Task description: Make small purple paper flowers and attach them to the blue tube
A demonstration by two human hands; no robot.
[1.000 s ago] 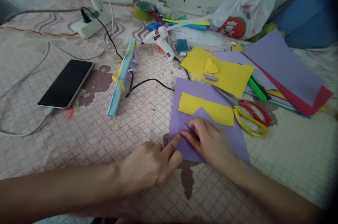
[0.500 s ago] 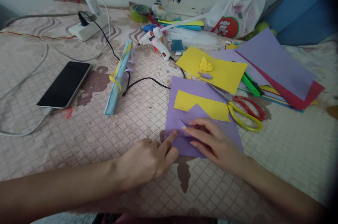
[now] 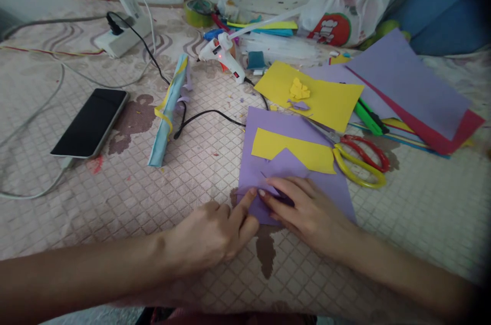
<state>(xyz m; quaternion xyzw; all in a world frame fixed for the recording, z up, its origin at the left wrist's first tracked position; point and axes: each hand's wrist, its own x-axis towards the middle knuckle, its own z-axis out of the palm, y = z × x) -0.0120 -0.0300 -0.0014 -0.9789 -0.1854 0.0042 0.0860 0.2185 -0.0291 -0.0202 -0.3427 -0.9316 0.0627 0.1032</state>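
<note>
A small piece of purple paper (image 3: 287, 159), with a pointed top, lies over a larger purple sheet (image 3: 256, 119). My left hand (image 3: 218, 228) presses its outstretched index fingertip on the left end of the small piece, the other fingers curled under. From the right, my right hand (image 3: 307, 207) grips the lower part of the same piece, thumb and index fingertips close to my left fingertip. Part of the piece is hidden under the right fingers. A yellow paper strip (image 3: 268, 144) rests on the large sheet behind it.
Scissors (image 3: 360, 161) lie right of the sheet, near a green cutter (image 3: 369, 116). Behind are a yellow sheet (image 3: 330, 105) with paper scraps and a glue gun (image 3: 226, 59) with its light on. Leftward are a rolled blue paper stick (image 3: 167, 115), a phone (image 3: 90, 123) and cables.
My right thumb and fingers have moved left and closed in on the small purple paper, near my left fingertip. My left hand stays nearly in place. The view has shifted slightly.
</note>
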